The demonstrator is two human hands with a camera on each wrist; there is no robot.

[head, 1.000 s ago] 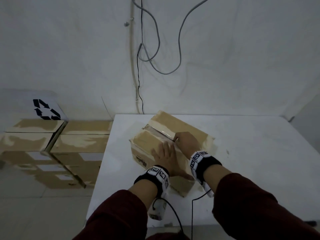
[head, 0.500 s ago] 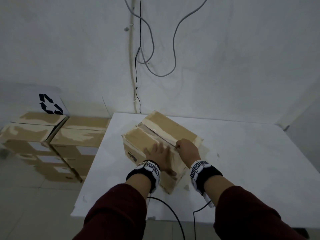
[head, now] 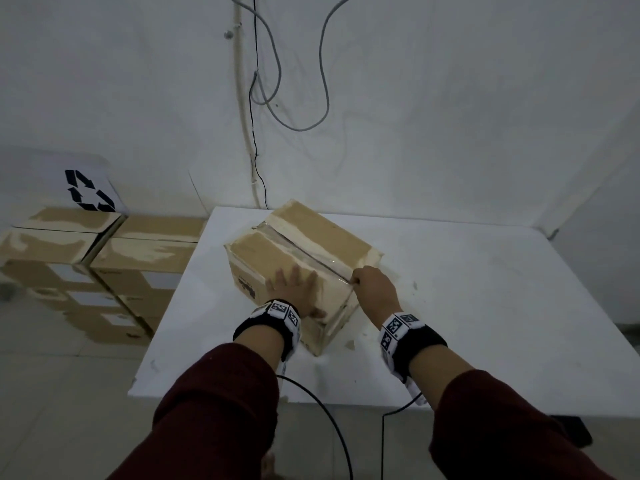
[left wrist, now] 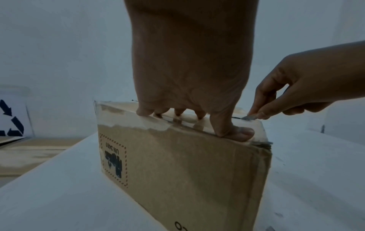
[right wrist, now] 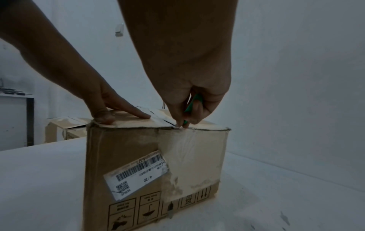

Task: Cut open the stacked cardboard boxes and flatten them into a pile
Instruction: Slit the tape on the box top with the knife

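Now the cutter has come right down to the near end of the box — half a second ago my right hand sat further up the taped seam, and a second ago further still. My right hand is closed round the green cutter, its tip at the top edge where the tape folds over the end face. My left hand lies flat with fingers spread on the near flap, thumb over the corner, pressing the box down onto the bench. The box stands near the bench's left back part, turned at an angle. I judge the top seam is slit along its length, so the flaps should be free to lift next. More taped boxes wait stacked on the floor to the left — none flattened that I can see.
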